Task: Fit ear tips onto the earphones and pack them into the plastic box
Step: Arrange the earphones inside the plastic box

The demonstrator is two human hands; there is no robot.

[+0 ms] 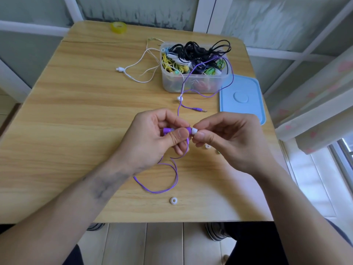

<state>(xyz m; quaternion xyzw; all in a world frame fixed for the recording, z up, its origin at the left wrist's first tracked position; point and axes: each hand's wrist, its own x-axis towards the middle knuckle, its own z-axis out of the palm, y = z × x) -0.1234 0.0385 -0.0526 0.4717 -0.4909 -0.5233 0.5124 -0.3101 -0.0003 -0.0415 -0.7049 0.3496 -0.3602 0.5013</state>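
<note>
While your left hand [152, 138] is pinching the purple earbuds [169, 130] between thumb and fingers, your right hand [227, 138] is gripping a white ear tip [194, 130] at its fingertips and pressing it against the nozzle of the nearer bud. Both hands are clamped on something — neither is free. The tip is looking only partly seated, I judge, so it could be popping off the moment you are letting go; a skewed push would be the cause.

You are working above the wooden table [76, 111], and the purple cable [172, 180] is looping under your wrists and trailing up over the rim of the plastic box [191, 81], which is sitting toward the far side, crammed with tangled earphones. Tugging the buds toward you could be dragging that box or pulling other cords out with it.

2 loose white tips are lying on the table — 1 ring [173, 200] near the front edge, 1 [207, 146] just below your right fingers. A sweep of your forearm could be knocking the near one onto the floor. The blue lid [242, 98] is resting beside the box, off it.
</note>
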